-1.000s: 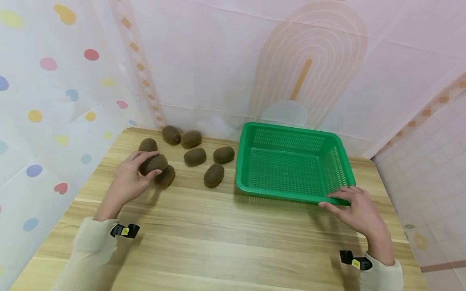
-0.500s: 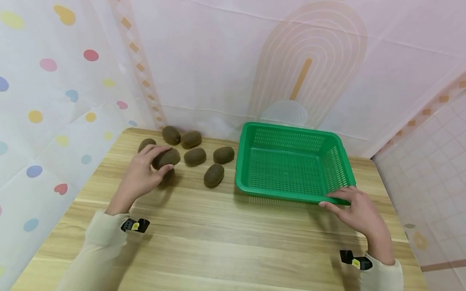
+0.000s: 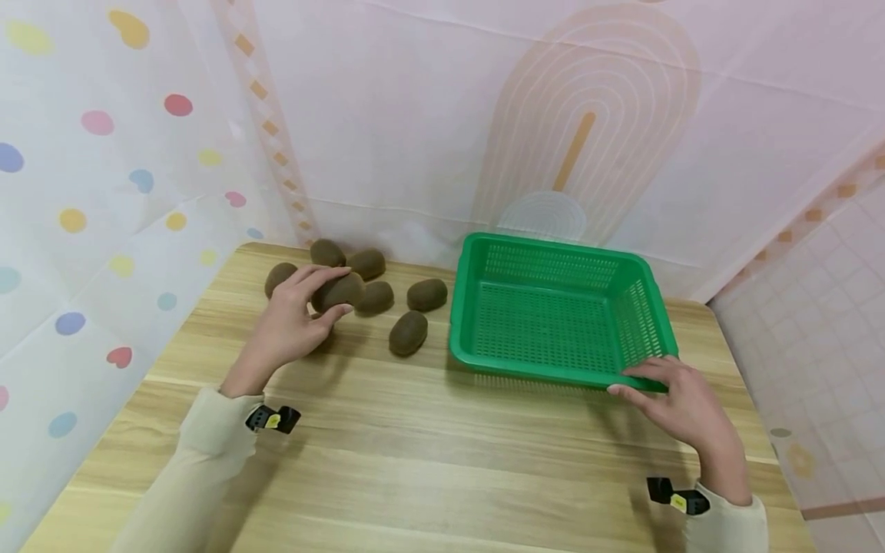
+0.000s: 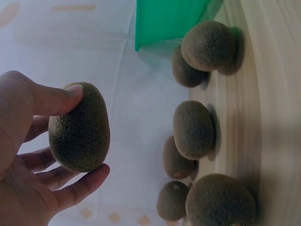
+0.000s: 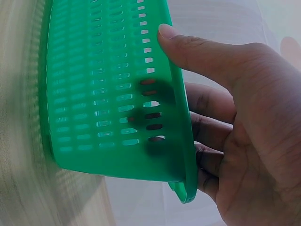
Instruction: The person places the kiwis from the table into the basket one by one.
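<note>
Between thumb and fingers, my left hand holds a brown fuzzy kiwi. The left wrist view shows this kiwi raised off the table. Several other kiwis lie around and beyond that hand, one partly hidden beneath it. My right hand grips the near right corner of a green plastic basket. In the right wrist view, the thumb lies on the outer side of the basket wall and the fingers reach over the rim to the inside.
The wood-grain table carries everything. A patterned cloth hangs behind the table and along both sides. One kiwi lies close to the basket's left side.
My left hand has moved to the right with the kiwi, away from the left-hand kiwis. My right hand and the basket have stayed in place.
</note>
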Demonstrator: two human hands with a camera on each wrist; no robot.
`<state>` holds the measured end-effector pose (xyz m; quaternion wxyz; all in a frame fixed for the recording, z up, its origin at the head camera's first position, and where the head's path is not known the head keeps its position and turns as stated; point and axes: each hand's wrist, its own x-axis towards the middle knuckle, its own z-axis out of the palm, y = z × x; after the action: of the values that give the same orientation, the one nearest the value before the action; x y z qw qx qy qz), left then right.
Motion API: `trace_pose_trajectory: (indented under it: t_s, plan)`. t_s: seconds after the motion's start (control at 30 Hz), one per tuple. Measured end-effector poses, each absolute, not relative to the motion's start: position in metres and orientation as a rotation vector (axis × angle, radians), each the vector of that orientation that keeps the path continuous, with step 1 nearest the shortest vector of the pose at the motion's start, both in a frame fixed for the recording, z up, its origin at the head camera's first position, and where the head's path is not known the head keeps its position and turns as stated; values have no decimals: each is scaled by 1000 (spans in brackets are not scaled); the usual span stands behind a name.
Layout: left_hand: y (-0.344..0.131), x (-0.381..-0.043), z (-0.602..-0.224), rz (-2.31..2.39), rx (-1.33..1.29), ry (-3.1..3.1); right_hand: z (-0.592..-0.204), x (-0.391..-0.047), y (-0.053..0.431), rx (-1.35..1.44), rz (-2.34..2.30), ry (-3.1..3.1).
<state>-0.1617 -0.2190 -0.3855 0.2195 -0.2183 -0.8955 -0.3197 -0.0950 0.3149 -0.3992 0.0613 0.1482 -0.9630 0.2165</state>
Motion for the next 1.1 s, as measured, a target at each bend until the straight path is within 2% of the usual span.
trace_pose_trajectory:
  t_s: [1.1]
  plan:
    - [-158,-181,-377,-1059,-711,-2419,-399,-99,313,486,686,-2896]
